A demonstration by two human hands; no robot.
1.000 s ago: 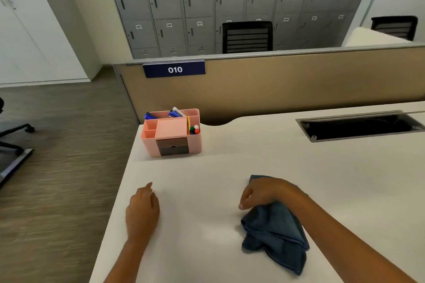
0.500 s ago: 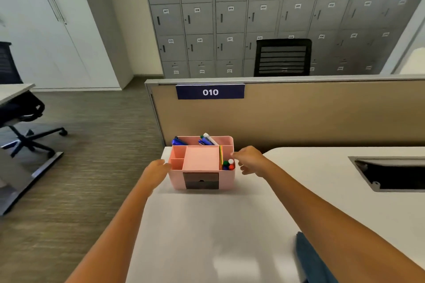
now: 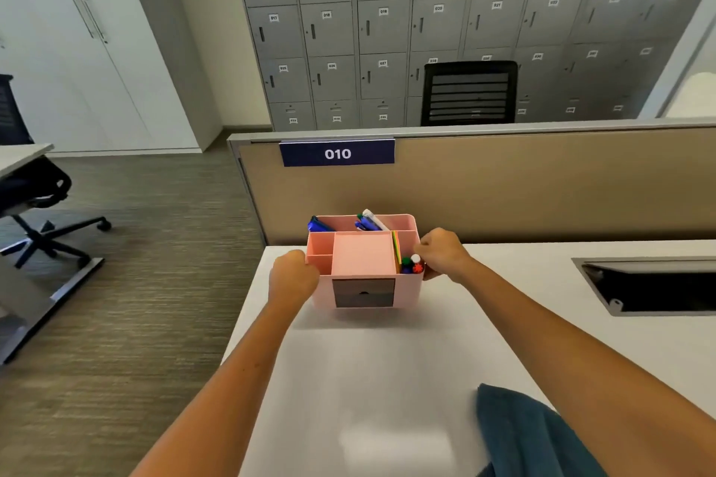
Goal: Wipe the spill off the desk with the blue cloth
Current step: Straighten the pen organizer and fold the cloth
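Note:
The blue cloth [image 3: 530,438] lies bunched on the white desk [image 3: 372,368] at the near right, partly under my right forearm; no hand touches it. A pink desk organiser [image 3: 362,263] with pens and pins stands at the desk's far left corner. My left hand [image 3: 292,277] grips its left side and my right hand [image 3: 441,254] grips its right side. The organiser looks slightly off the desk surface, with a shadow beneath. No spill can be made out on the desk.
A tan partition [image 3: 503,186] with a blue "010" sign [image 3: 337,153] runs behind the desk. A cable tray opening [image 3: 651,287] is cut into the desk at the right. Office chairs [image 3: 35,205] and grey lockers [image 3: 387,31] stand beyond; floor drops off left.
My right hand let go of the blue cloth. Both hands reached forward to the pink organiser and closed on its two sides. The view tilted up and forward.

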